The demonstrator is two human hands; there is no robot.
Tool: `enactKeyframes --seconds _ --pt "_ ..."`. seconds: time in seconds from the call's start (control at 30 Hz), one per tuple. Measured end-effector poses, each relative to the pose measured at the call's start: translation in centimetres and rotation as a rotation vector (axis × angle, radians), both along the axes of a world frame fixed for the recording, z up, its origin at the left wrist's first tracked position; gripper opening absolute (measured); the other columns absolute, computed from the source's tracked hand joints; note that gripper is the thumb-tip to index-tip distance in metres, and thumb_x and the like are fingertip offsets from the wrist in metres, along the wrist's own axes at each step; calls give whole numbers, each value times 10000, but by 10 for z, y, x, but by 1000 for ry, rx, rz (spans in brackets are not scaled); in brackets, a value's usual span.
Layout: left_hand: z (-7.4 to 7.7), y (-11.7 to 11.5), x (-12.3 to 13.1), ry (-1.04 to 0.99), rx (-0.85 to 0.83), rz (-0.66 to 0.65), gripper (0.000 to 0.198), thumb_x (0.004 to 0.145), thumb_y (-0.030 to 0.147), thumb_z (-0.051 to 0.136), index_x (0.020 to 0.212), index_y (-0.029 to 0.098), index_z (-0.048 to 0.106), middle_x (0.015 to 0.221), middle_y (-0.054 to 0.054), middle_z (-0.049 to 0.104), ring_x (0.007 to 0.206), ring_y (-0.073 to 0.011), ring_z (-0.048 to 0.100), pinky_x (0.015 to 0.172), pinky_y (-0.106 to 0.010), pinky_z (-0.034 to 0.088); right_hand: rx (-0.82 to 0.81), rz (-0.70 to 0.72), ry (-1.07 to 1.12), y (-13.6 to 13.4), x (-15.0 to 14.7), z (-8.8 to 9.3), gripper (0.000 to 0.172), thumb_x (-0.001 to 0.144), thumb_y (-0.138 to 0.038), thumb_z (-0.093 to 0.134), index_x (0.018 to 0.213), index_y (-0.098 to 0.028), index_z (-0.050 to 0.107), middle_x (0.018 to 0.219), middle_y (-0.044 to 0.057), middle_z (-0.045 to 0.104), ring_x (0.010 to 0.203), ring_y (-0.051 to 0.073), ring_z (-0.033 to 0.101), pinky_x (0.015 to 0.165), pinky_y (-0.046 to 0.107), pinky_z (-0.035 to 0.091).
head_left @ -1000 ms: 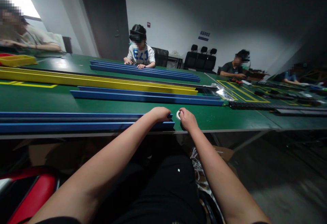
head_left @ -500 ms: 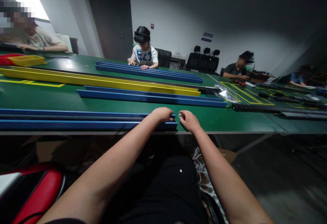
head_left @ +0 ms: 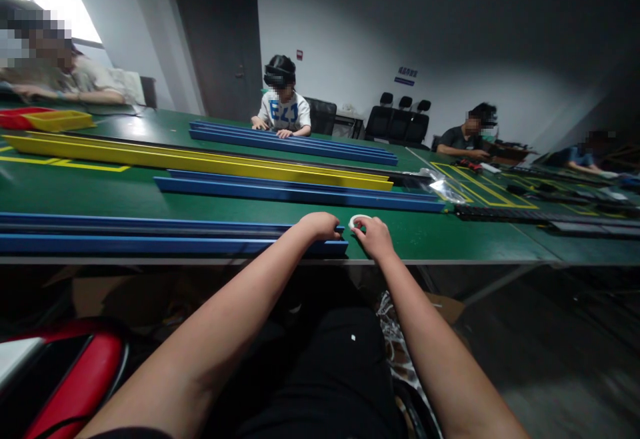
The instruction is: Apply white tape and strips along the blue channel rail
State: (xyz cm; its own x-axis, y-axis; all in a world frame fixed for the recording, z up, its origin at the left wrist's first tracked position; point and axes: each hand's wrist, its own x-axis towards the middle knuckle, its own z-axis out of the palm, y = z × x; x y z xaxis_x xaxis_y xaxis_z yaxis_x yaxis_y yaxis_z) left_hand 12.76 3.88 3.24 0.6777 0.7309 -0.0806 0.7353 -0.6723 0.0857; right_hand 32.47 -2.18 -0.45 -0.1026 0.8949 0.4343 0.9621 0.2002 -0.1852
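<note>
A long blue channel [head_left: 150, 244] lies along the near table edge, with a dark strip inside it. Over its right end is my left hand [head_left: 320, 225], fingers curled down into the channel; whatever they pinch is hidden. Just beyond that end, my right hand [head_left: 376, 237] is closed, thumb and fingers pinching a white roll of tape [head_left: 353, 221] above the green table [head_left: 425, 235]. A small gap separates the two hands.
Behind lie another blue channel [head_left: 300, 192], a long yellow channel [head_left: 200, 162] and several blue channels [head_left: 290, 143]. Clear plastic wrap [head_left: 445, 190] sits right of them. Yellow tray [head_left: 60, 119] stands far left. Several people work around the table.
My right hand has turned slightly and shifted a little right, so more of the white tape roll shows. The left hand stays at the channel's end.
</note>
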Motion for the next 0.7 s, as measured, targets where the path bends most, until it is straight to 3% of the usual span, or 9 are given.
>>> enactKeyframes --seconds 0.37,0.7 --pt "-2 2 -1 -41 -12 -13 353 760 517 558 930 253 719 939 -72 750 832 -226 677 678 -289 466 -44 -3 -38 1 -3 0 349 800 -237 581 1142 -257 649 1122 30 673 989 215 526 896 329 407" --pt "0 -1 -4 -54 4 -24 353 765 493 547 950 247 719 953 -82 746 855 -243 677 682 -302 469 -17 -9 -45 5 2 -5 252 925 -299 499 1121 -259 654 1110 41 687 998 205 570 871 323 421"
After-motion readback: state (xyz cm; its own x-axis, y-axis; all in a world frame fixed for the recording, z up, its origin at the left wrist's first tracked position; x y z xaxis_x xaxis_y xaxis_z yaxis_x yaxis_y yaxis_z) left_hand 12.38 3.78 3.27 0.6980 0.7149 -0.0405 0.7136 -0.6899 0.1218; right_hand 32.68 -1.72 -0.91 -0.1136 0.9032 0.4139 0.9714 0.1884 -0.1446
